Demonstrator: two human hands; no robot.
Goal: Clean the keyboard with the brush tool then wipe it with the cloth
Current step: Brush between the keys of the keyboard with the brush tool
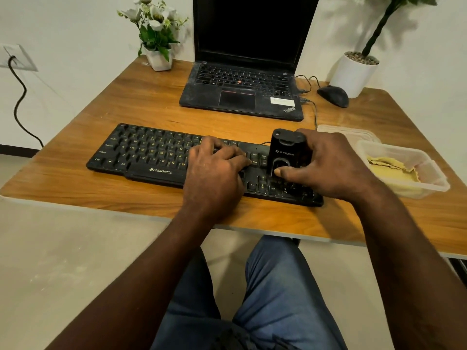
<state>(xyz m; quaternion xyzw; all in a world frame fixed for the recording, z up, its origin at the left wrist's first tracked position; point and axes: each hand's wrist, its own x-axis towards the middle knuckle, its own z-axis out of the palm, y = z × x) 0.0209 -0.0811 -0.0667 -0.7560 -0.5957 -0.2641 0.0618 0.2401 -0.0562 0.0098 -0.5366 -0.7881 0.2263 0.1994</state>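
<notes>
Head: brush tool underside unseen

Brightly and evenly lit, soft indoor light, warm on the wooden table. Faint leaf shadows on the white wall behind the flowers and the potted plant (blurry-edged, quite gentle). Pale sheen on the table at right. Heavy wide-angle bending toward the edges, crisp in the centre, softer at the corners.

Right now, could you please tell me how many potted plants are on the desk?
2. One white-flowered plant stands back left, beside the ThinkPad laptop; one leafy plant in a white pot stands back right, behind the mouse. None appears hidden.
</notes>
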